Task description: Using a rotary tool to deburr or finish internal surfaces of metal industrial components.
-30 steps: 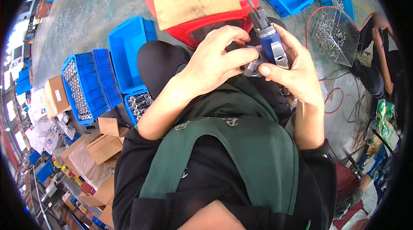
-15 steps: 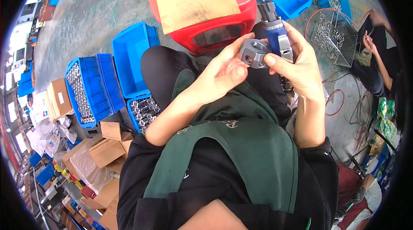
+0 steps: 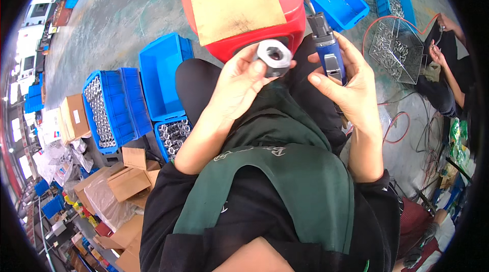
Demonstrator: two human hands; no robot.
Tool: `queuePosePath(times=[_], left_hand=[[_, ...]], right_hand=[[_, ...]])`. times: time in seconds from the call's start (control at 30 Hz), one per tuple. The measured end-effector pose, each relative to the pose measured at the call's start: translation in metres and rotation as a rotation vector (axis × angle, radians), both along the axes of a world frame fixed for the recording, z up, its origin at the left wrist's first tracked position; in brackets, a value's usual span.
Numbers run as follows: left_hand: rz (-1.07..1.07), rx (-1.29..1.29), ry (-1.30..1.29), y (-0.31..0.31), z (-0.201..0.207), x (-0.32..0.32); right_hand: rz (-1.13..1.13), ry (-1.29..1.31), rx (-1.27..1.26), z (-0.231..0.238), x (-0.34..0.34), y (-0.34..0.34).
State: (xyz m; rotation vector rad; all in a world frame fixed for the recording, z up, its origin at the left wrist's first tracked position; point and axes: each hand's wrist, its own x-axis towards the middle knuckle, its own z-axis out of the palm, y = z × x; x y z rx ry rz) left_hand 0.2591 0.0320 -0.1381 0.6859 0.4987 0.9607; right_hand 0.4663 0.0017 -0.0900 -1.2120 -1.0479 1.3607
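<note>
While seated, hands apart: left hand [image 3: 239, 81] clamped on hex nut [image 3: 274, 56], right hand [image 3: 351, 86] on blue tool [image 3: 328, 53].

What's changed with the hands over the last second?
The left hand has drawn the grey hex nut away from the blue tool; a second ago both hands met around it. The right hand still grips the tool, and the red stool stays ahead.

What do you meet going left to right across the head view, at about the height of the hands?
Cardboard box → blue crate of metal parts → empty blue bin → left hand holding a hex nut → blue tool in the right hand → wire basket.
</note>
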Motion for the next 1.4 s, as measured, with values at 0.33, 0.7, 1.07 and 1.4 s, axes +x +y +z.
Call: queuePosePath(times=[0.33, 0.7, 1.07, 1.4], left_hand=[[-0.107, -0.090, -0.027, -0.010, 0.010, -0.008], [-0.194, -0.073, 0.275, -0.006, 0.010, -0.010], [-0.291, 0.021, 0.369, -0.018, 0.009, -0.004], [-0.331, 0.044, 0.414, -0.010, 0.022, -0.004]], right_hand=[[0.004, -0.383, 0.173, -0.033, -0.022, -0.005], [0.248, -0.803, 0.190, -0.053, -0.038, -0.008], [0.626, 0.488, -0.241, -0.115, 0.021, 0.019], [0.992, 0.972, -0.585, -0.132, 0.010, 0.013]])
